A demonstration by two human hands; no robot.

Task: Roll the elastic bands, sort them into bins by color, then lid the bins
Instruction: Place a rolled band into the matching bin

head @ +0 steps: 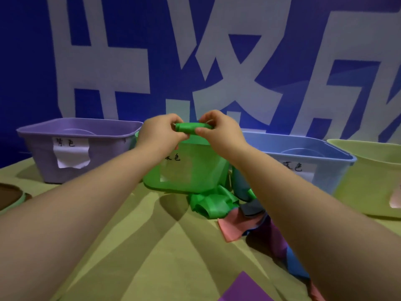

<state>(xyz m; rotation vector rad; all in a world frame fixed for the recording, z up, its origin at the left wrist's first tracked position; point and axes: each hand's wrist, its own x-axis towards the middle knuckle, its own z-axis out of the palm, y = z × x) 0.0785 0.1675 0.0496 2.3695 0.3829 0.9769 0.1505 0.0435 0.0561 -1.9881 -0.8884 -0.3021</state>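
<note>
A green elastic band (192,128) is partly rolled into a tight cylinder, with its loose length hanging down in front of the green bin (152,181). My left hand (161,132) pinches the roll's left end and my right hand (219,131) pinches its right end, both raised above the green bin. The band's tail ends in a crumpled green heap (211,203) on the table. A purple bin (71,148) stands to the left and a blue bin (303,159) to the right, each with a paper label.
A pale yellow-green bin (373,181) stands at the far right. Loose pink, purple, blue and dark bands (256,224) lie under my right forearm. A purple sheet (243,287) lies at the front edge. A round brown object (10,195) sits at the left edge. A blue banner hangs behind.
</note>
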